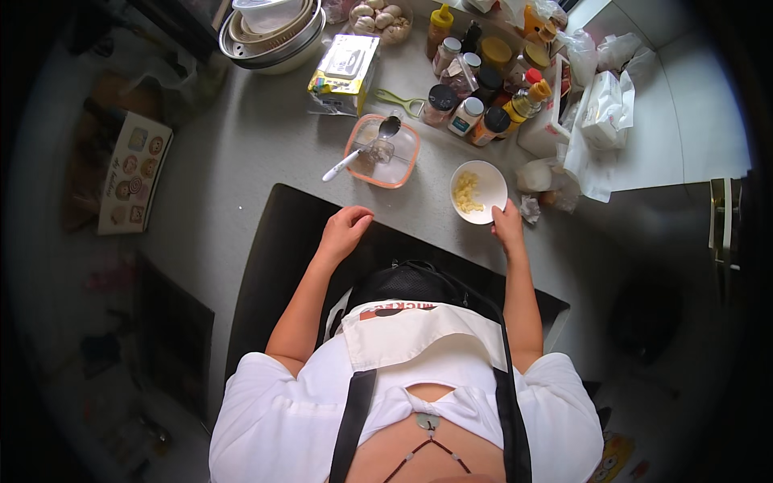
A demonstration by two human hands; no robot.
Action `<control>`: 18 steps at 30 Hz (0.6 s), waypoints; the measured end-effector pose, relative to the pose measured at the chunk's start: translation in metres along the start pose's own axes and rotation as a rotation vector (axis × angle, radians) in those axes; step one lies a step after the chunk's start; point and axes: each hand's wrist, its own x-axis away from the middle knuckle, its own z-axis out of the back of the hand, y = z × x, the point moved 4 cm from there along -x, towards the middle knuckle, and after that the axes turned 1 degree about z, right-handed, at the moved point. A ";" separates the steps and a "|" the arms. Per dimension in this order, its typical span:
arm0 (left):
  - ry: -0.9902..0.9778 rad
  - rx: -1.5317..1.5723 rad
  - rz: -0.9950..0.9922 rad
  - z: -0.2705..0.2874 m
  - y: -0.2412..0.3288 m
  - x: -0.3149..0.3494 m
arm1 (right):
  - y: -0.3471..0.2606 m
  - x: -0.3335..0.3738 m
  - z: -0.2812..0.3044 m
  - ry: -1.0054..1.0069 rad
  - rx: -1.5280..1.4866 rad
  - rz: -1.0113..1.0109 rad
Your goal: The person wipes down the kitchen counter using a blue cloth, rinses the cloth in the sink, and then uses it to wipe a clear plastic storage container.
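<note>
My right hand [507,224] grips the near right rim of a small white bowl [493,187], its thumb over the edge. Chopped pale yellow garlic [467,193] lies toward the bowl's left side. My left hand [346,232] hovers near the counter's front edge, its fingers curled together and nothing visible in them. Beyond it stands a clear plastic container with an orange rim [415,154], holding a little residue and a small clear piece. A spoon [341,167] with a white handle and dark metal bowl rests across this container, its handle sticking out to the left.
On the grey counter [266,145], a green peeler [398,101] lies behind the container, near a packet of wipes [345,72]. Several jars and bottles [467,117] crowd the back right. Stacked basins [274,48] and a bowl of garlic bulbs [382,20] stand at the back.
</note>
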 end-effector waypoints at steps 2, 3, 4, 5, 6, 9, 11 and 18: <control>-0.056 0.076 -0.036 -0.028 0.006 -0.004 | 0.003 0.018 0.037 0.059 -0.081 -0.051; -0.075 -0.075 -0.017 0.032 0.002 0.001 | -0.004 0.033 -0.030 0.007 -0.267 -0.064; -0.128 -0.056 -0.019 0.018 0.005 0.001 | -0.004 0.043 -0.021 0.025 -0.292 -0.070; -0.185 -0.039 -0.020 0.004 0.008 0.003 | -0.003 0.052 -0.013 0.046 -0.318 -0.077; -0.214 0.003 -0.058 -0.002 0.012 -0.009 | -0.003 0.045 -0.010 0.063 -0.311 -0.077; -0.303 0.084 -0.143 -0.024 0.012 -0.034 | -0.014 0.054 -0.002 0.162 -0.323 -0.096; -0.332 0.042 -0.195 -0.040 0.030 -0.043 | -0.010 0.063 0.015 0.218 -0.334 -0.089; -0.450 -0.025 -0.213 -0.103 0.060 -0.026 | 0.045 0.113 0.088 0.396 -0.319 -0.177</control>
